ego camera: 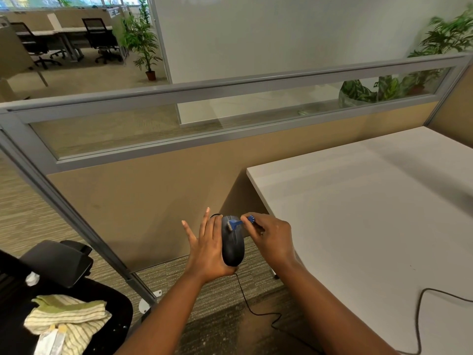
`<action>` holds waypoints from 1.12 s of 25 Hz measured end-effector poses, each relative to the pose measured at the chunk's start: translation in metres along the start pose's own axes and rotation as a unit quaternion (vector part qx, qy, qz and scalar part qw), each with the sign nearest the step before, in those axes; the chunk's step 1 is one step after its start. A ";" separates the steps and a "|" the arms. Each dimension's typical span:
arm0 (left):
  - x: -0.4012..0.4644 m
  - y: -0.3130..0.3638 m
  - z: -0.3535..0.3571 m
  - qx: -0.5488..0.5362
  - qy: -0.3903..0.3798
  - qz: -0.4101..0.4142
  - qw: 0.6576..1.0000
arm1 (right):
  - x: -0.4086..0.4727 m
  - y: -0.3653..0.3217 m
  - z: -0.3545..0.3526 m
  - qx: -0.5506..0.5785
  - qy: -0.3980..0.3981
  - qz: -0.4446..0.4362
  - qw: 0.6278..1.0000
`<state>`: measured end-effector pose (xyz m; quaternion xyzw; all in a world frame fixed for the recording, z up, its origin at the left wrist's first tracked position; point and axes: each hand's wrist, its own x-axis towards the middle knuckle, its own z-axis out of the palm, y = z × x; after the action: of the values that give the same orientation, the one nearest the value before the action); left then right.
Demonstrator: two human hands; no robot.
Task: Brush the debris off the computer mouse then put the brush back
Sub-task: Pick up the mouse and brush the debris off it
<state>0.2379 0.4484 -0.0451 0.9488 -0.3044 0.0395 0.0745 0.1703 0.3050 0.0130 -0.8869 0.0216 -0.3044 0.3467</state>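
**Mouse held in the air, brush bristles on its front end**

Mouse (233, 248), black and corded, sits in the left hand (208, 252), held off the floor to the left of the white desk (371, 213) rather than resting on it. The palm cups its left side and rear end, the thumb tucks under the back, and the fingers are straight and fanned apart, pointing away from the person. Its black cable (252, 310) drops from the rear, trails over the carpet and loops up onto the desk top near the right forearm.

A small blue brush (236, 223) lies across the front of the mouse, its pale bristles touching the shell beside the centre seam. The right hand (271, 238) pinches the brush's handle end between thumb and fingertips, the remaining fingers curled in.

At lower left a black office chair (64, 290) carries a green-and-white striped cloth (69, 319) on its seat. A tan cubicle partition (166, 175) with a glass strip stands behind the hands.
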 end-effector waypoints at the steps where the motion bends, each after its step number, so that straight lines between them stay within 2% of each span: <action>1: 0.000 0.000 0.000 0.000 0.000 -0.001 1.000 | -0.001 0.000 0.000 -0.008 0.000 -0.005 1.000; 7: 0.000 0.001 -0.001 -0.026 0.009 0.000 1.000 | -0.001 0.000 0.000 0.003 0.013 -0.026 1.000; 10: 0.000 0.002 -0.001 -0.017 0.006 0.000 1.000 | 0.000 0.003 0.000 0.003 0.007 0.007 1.000; 15: 0.001 0.003 0.000 -0.018 -0.004 -0.002 1.000 | 0.001 0.002 0.000 -0.006 0.052 0.023 0.998; 20: 0.001 0.003 0.001 -0.007 -0.017 -0.001 1.000 | -0.003 0.000 0.002 -0.010 -0.009 -0.001 1.000; 25: 0.001 0.002 0.001 -0.008 -0.015 -0.004 1.000 | 0.000 0.000 0.001 -0.009 0.037 -0.014 0.999; 28: 0.000 0.002 0.000 -0.007 -0.011 -0.004 1.000 | -0.001 0.001 0.003 0.017 0.003 -0.004 1.000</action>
<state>0.2367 0.4462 -0.0453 0.9498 -0.3017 0.0267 0.0782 0.1711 0.3065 0.0097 -0.8802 0.0139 -0.3084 0.3606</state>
